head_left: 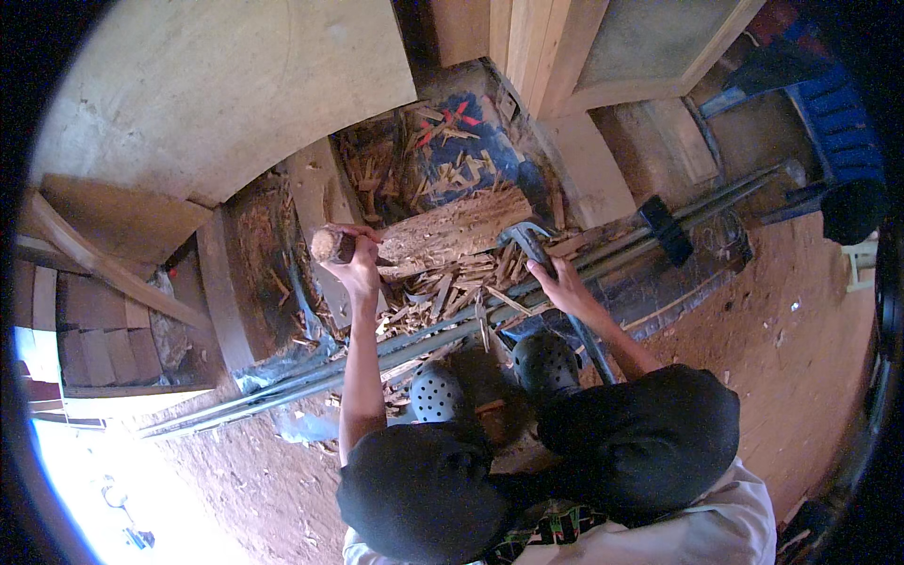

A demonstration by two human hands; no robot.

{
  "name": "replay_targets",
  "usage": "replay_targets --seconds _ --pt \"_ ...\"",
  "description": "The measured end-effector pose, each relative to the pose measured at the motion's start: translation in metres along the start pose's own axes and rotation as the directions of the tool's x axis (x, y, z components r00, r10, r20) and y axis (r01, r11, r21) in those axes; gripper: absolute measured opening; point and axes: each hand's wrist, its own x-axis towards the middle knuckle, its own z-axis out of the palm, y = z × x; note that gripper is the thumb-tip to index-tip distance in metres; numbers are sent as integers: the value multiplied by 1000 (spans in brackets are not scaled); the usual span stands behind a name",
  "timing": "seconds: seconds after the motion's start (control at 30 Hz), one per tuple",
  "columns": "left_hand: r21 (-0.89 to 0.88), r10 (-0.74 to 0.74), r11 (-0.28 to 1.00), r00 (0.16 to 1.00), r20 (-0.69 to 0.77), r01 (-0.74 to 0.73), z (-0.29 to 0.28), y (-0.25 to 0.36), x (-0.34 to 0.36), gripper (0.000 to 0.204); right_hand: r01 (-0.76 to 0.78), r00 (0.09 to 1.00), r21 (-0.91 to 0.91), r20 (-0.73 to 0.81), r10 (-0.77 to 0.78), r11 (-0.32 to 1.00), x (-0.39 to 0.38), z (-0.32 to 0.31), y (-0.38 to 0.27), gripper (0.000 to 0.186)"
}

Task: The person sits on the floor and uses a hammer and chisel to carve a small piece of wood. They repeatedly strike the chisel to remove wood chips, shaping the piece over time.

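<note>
Rough tan wood, chipped and pitted along its flank, makes up the log [457, 231], which lies near the far edge of a heap of wood chips [443, 294], between that heap and a blue sheet [513, 171] scattered with splinters. Its long axis runs crosswise, climbing gently from left to right: the rounded, pale end points left, past the gripping hand, and the other end points right and a little away from the person. The left hand [356, 268] is closed around the log close to its left end, fingers wrapped over the top, so that the blunt tip pokes out beyond the fist. The right hand [565, 285] is curled tightly round a hammer [533, 247], gripping high up the handle just below the head. The hammer's head sits over the right part of the log (whether metal and wood touch, I cannot tell), while the handle slants back toward the person's knee and the near right. Long pipes [400, 353] run along the near edge of the chip heap, and two grey perforated shoes [437, 394] stand just on this side of them, upon reddish earth [772, 311].
</note>
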Motion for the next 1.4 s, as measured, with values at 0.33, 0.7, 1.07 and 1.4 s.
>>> replay_targets --seconds 0.33,0.7,1.07,1.4 --pt "-161 79 982 987 -143 -102 -19 34 20 13 71 991 -80 -104 -79 994 -7 10 -3 43" --pt "88 -335 942 901 277 323 4 68 78 13 143 983 -96 -99 -152 985 -6 11 -3 37" --pt "308 -331 923 886 324 231 12 40 56 17 196 965 -182 -136 -222 963 -2 13 11 36" --pt "114 -328 944 917 228 309 -4 26 53 14 155 976 -235 -116 -186 960 -5 15 9 34"
